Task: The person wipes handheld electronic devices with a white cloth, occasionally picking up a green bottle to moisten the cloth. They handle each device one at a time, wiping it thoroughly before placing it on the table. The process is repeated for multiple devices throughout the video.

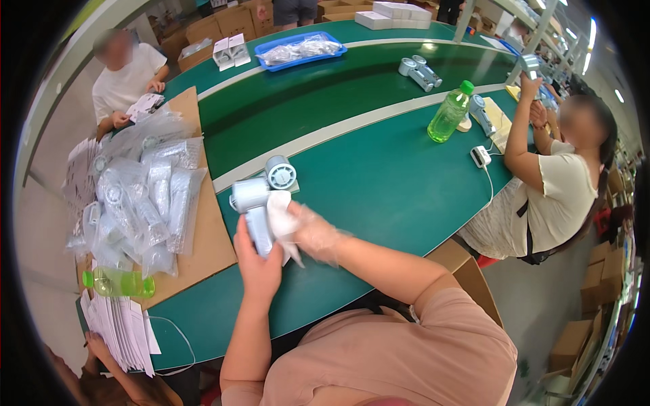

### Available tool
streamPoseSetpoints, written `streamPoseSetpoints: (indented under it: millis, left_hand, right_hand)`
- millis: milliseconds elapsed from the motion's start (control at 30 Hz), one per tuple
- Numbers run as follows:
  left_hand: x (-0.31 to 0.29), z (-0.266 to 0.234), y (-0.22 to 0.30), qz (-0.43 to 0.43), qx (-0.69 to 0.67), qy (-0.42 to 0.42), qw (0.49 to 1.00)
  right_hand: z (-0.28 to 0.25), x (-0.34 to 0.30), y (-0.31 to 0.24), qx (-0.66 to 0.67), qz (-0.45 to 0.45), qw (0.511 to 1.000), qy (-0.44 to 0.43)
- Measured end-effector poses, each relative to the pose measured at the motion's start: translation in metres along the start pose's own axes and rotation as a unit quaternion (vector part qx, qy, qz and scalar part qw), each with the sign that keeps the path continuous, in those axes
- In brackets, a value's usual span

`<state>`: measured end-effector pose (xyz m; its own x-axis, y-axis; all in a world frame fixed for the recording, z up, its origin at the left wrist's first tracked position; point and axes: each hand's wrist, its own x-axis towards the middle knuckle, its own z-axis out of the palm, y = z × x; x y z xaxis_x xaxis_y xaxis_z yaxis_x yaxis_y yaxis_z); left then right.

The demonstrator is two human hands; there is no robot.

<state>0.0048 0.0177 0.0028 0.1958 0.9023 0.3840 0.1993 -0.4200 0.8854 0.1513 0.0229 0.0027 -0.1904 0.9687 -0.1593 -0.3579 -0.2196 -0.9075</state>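
Observation:
My left hand [260, 269] is closed round the handle of a pale blue handheld fan [252, 196], whose round head points away from me. White cloth [279, 210] is gripped in my right hand [313, 233] and lies against the side of the fan. Thin clear plastic [330, 252] hangs around the right fingers and is partly blurred. Just beyond the held fan, a second pale blue fan [281, 173] rests on the green table [352, 183], its grille visible and its handle mostly hidden.
Bagged fans [145, 196] are heaped on cardboard [203, 250] to my left. Beyond runs a green conveyor belt [359, 71] carrying fans [420, 73]. A green bottle [451, 111] and charger [480, 157] stand right. Co-workers sit on both sides; one holds a fan [530, 64].

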Motion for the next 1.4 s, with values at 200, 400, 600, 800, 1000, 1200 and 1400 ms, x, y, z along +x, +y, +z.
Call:
streamPoseSetpoints:
  millis: [200,400,600,800,1000,1200,1400]
  left_hand:
    - [-0.006,0.004,0.005,0.018,0.044,-0.082,0.996]
    - [-0.011,0.002,0.008,-0.007,0.054,-0.032,0.998]
    - [-0.011,-0.003,0.003,-0.181,-0.041,-0.149,0.971]
    - [-0.008,0.003,-0.025,-0.273,-0.288,-0.070,0.915]
    - [0.000,-0.021,-0.004,-0.132,0.025,-0.107,0.985]
    - [-0.001,-0.036,-0.009,-0.069,0.105,-0.018,0.992]
    - [-0.011,-0.067,0.028,0.129,-0.027,0.190,0.973]
  right_hand:
    - [-0.014,0.022,0.023,0.139,-0.012,0.989,-0.055]
    - [-0.020,0.011,0.017,0.261,-0.035,0.964,0.018]
    - [-0.018,0.009,-0.001,0.269,-0.103,0.947,-0.142]
    - [-0.004,0.008,0.003,0.081,0.026,0.996,-0.026]
    - [0.002,0.004,0.015,0.030,-0.077,0.996,0.044]
    - [-0.022,0.025,0.032,0.031,-0.020,0.998,0.053]
    - [-0.094,0.040,0.029,-0.023,0.020,0.998,-0.048]
